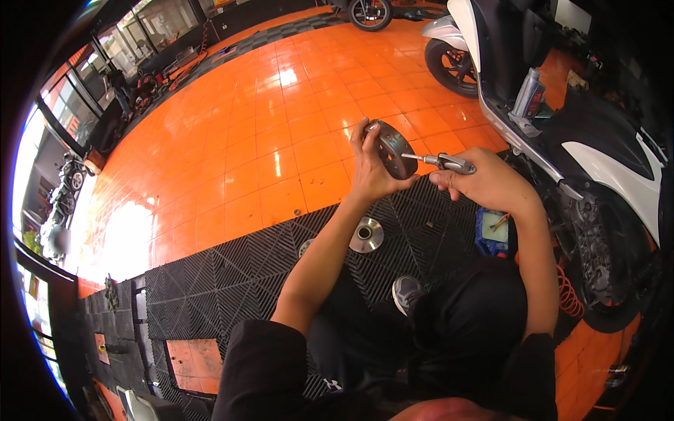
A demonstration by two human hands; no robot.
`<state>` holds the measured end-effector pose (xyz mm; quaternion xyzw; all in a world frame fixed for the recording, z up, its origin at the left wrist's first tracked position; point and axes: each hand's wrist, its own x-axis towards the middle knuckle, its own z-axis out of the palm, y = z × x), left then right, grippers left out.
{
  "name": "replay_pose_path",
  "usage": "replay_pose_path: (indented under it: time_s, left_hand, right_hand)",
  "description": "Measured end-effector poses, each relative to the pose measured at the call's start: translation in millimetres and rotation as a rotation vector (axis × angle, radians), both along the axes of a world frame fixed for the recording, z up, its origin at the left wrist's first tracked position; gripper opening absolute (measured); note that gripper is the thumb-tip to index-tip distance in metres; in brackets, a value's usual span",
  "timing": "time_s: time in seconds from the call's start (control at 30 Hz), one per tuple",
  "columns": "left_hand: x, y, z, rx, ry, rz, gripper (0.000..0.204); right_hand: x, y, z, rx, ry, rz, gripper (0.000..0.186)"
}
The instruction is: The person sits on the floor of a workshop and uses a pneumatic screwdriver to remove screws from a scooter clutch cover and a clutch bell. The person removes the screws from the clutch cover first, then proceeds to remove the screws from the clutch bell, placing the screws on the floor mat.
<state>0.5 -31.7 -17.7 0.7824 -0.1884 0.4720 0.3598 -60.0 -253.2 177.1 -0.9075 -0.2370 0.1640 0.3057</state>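
Observation:
My left hand (370, 167) grips a dark, round metal clutch bell (400, 149) by its rim, raised in front of me and tilted on edge. In my right hand (491, 181) is a silver air blow gun (453, 163), fingers wrapped round its body. Its thin nozzle points left, up to the open side of the bell; whether the two touch I cannot tell. Below, a shiny silver pulley disc (380, 236) with a central hub lies on the black mat. A second silver disc (305, 247) is partly hidden behind my left forearm.
On the black ribbed mat (232, 263) stands a blue container (483, 235) with a brush in it. A coiled red air hose (570, 295) hangs right of my arm. A white scooter (590, 161) with a bottle (528, 95) on its footboard stands close on the right.

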Motion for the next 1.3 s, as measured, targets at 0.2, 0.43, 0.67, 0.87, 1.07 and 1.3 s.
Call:
replay_pose_path:
  time_s: [0.2,0.43,0.67,0.87,1.07,1.3]
  left_hand:
    - [2.7,1.7,0.8,0.062,-0.052,-0.061,0.131]
    - [1.2,0.5,-1.8,0.107,-0.087,-0.046,0.129]
    - [2.4,-1.4,-2.4,0.132,-0.093,-0.106,0.128]
    - [-1.1,2.1,-2.2,0.189,-0.091,-0.119,0.129]
    - [-16.9,2.5,18.2,0.156,0.195,-0.281,0.126]
    - [-17.1,8.6,10.6,-0.878,0.9,-1.032,0.098]
  right_hand:
    - [12.0,-11.6,-10.5,0.072,-0.047,-0.064,0.034]
    - [6.7,-8.9,-10.2,-0.003,-0.063,-0.086,0.034]
    - [4.9,-10.3,-9.9,-0.034,-0.135,-0.122,0.036]
    - [3.7,-15.0,-0.7,0.067,0.025,-0.141,0.041]
    - [10.6,-28.6,-3.1,0.089,0.027,-0.238,0.039]
    - [14.6,-49.9,-12.5,0.59,0.343,-0.144,0.038]
